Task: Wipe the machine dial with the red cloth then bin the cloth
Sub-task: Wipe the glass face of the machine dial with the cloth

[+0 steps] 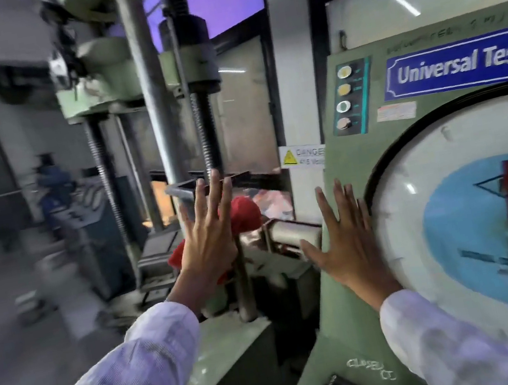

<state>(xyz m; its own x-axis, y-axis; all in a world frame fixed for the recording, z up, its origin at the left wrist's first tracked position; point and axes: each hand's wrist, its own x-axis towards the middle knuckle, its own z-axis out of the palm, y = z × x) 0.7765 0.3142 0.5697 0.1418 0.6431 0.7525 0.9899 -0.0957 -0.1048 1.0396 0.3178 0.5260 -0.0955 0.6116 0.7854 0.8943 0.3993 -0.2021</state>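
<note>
The red cloth (pixel 244 215) lies bunched on the machine parts between the press frame and the dial cabinet. My left hand (pixel 209 234) hovers in front of it with fingers spread, hiding part of the cloth and holding nothing. The machine dial (pixel 473 211) is a large round white face with a blue centre and a red pointer, set in the green cabinet at the right. Over the dial's left rim my right hand (pixel 346 244) is held flat with its fingers apart; whether it touches I cannot tell.
A green press frame with steel columns and threaded screws (pixel 205 126) rises behind the cloth. A danger sticker (pixel 302 156) sits on the white pillar. Indicator lamps (pixel 346 98) and a blue nameplate (pixel 467 63) top the cabinet. Blurred workshop floor lies left.
</note>
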